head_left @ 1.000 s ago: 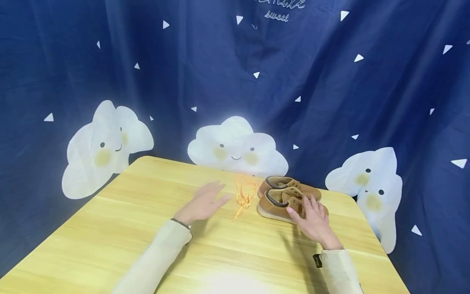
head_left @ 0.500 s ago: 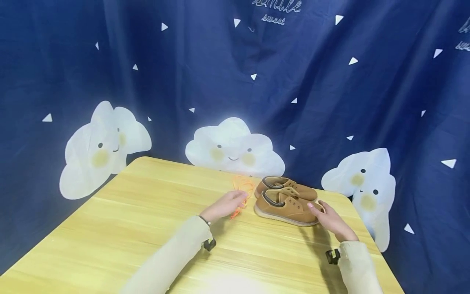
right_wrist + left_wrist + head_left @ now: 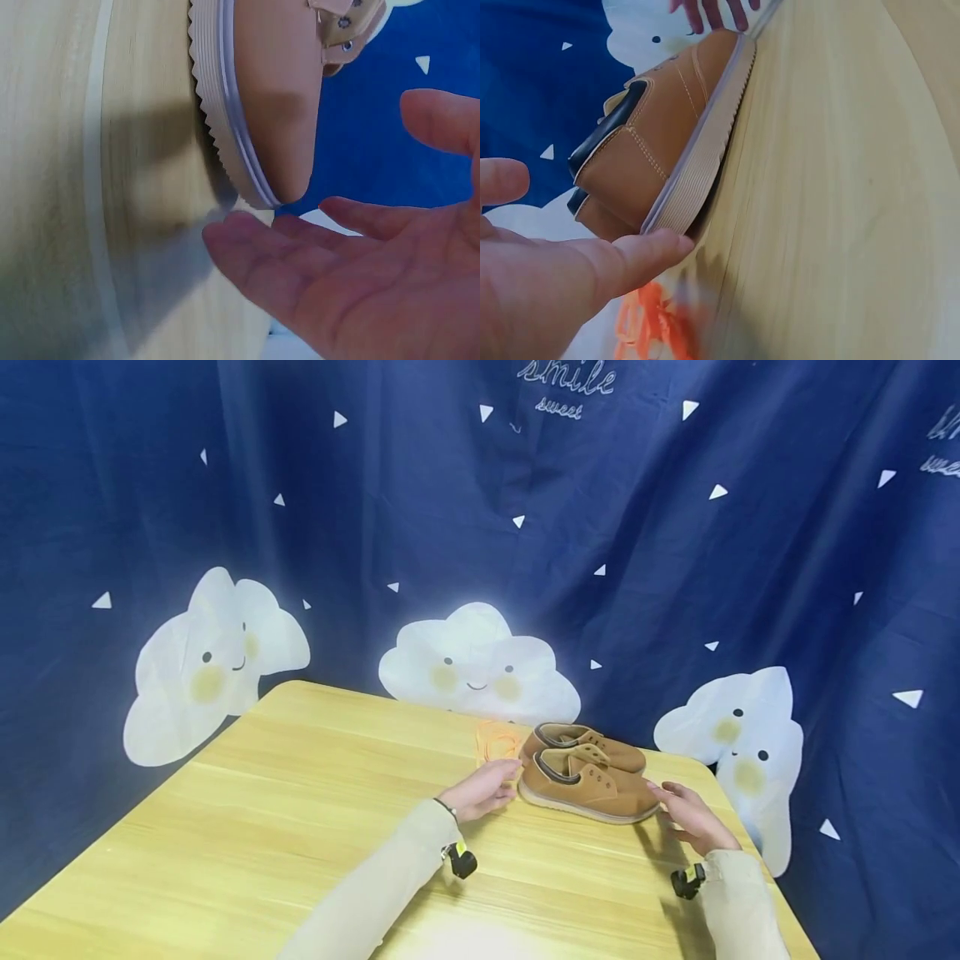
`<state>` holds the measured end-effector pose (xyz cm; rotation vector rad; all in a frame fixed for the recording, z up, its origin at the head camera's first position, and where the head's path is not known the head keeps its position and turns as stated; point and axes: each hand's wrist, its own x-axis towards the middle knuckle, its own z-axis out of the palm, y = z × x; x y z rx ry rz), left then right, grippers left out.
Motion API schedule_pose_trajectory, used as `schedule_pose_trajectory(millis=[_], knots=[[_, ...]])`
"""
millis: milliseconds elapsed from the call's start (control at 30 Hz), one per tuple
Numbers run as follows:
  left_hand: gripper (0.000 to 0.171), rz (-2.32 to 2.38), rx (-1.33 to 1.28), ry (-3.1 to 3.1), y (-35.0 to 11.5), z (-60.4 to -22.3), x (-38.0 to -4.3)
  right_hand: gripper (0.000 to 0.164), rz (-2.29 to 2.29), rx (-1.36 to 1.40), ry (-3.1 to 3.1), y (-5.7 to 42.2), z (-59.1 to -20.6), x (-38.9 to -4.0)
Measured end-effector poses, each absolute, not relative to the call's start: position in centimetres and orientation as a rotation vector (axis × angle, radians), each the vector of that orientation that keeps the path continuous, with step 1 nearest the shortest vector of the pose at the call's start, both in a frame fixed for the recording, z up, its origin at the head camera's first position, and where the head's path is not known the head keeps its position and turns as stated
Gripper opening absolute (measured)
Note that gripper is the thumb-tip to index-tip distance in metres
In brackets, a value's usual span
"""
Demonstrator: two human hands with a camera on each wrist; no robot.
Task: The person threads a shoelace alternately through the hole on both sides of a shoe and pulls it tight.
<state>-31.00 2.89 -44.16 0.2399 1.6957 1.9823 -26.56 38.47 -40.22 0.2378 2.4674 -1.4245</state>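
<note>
Two brown lace-up shoes stand side by side near the table's back edge, toes pointing right. Their eyelets hold no laces. The near shoe [image 3: 592, 793] partly hides the far shoe [image 3: 626, 754]. At its heel is my left hand [image 3: 483, 789], fingers extended; in the left wrist view a finger [image 3: 649, 255] lies against or just beside the heel of the sole. My right hand [image 3: 693, 818] is by the toe, and the right wrist view shows its fingers [image 3: 255, 247] spread loosely just off the toe. Orange shoelaces [image 3: 497, 742] lie in a loose tangle left of the shoes, partly behind my left hand.
The wooden table [image 3: 300, 793] has rounded back corners. Behind it hangs a dark blue curtain [image 3: 450, 510] with white clouds and triangles. A small black camera [image 3: 461, 860] sits on the left wrist, another camera [image 3: 687, 881] on the right.
My left hand has moved right, past the laces to the heel of the near shoe. My right hand has come off the shoe's top and shifted right to its toe.
</note>
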Motion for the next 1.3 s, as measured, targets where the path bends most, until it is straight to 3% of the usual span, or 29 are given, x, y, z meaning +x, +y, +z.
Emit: schedule_pose_trajectory(millis=[300, 533, 833, 1033, 1167, 1233, 1300], knots=[[0.076, 2.094, 0.099, 1.489, 3.9, -44.6, -32.3, 0.087, -1.527, 0.245, 2.383, 39.7, -40.9, -27.1], [0.069, 2.143, 0.062, 1.358, 4.3, -44.4, -32.7, 0.077, -1.552, 0.208, 2.344, 39.9, -41.0, -27.6], [0.081, 2.128, 0.036, 1.433, 4.4, -44.6, -32.4, 0.067, -1.563, 0.173, 2.382, 40.3, -41.6, -27.5], [0.074, 2.081, 0.039, 1.539, 4.1, -44.8, -31.7, 0.066, -1.591, 0.15, 2.382, 40.4, -41.7, -26.8], [0.031, 1.964, 0.129, 1.675, 3.4, -44.8, -31.4, 0.067, -1.599, 0.116, 2.387, 40.4, -41.8, -26.5], [0.029, 1.883, 0.205, 1.742, 2.7, -44.7, -31.2, 0.067, -1.587, 0.09, 2.39, 40.5, -42.0, -26.4], [0.041, 1.804, 0.292, 1.779, 2.0, -44.4, -31.0, 0.069, -1.579, 0.074, 2.389, 40.5, -42.1, -26.4]])
